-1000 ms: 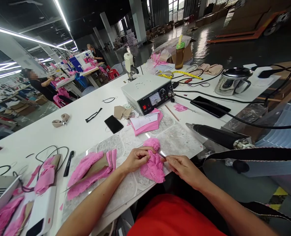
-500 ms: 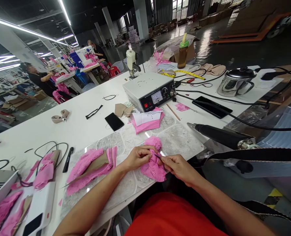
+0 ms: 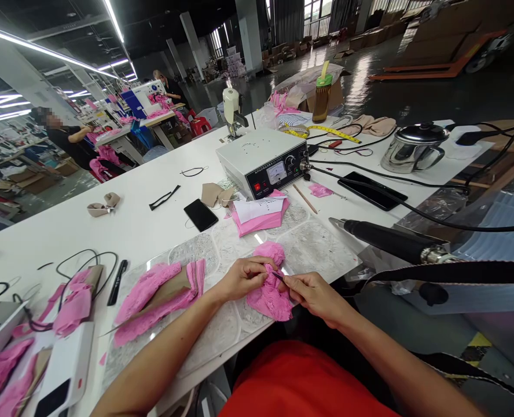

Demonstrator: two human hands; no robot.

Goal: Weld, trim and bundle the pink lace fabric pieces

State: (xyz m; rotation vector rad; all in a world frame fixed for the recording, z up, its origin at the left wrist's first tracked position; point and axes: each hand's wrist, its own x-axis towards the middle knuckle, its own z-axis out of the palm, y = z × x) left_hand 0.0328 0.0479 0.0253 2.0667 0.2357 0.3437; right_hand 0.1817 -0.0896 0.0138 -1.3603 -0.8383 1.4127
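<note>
My left hand (image 3: 249,278) pinches a bunched piece of pink lace fabric (image 3: 269,306) near the table's front edge. In my right hand (image 3: 314,294) is a small dark pointed tool (image 3: 278,275), its tip against the lace beside my left fingertips. Most of that tool is hidden by my fingers, so its exact kind does not show. Beneath the lace lies a clear, scuffed mat (image 3: 313,249). Left of my hands, folded pink lace pieces (image 3: 150,295) with a brown layer rest on the same mat.
Behind the mat stands a grey control box (image 3: 261,159), with pink fabric and a paper (image 3: 259,209) before it. A black handheld tool (image 3: 382,240) on a cable lies at right, near a phone (image 3: 372,190) and a glass pot (image 3: 415,147). Another phone (image 3: 201,215) lies left of centre.
The view has shifted very slightly. Both hands keep nearly the same place on the pink lace, and the dark tool's tip stays against it.
</note>
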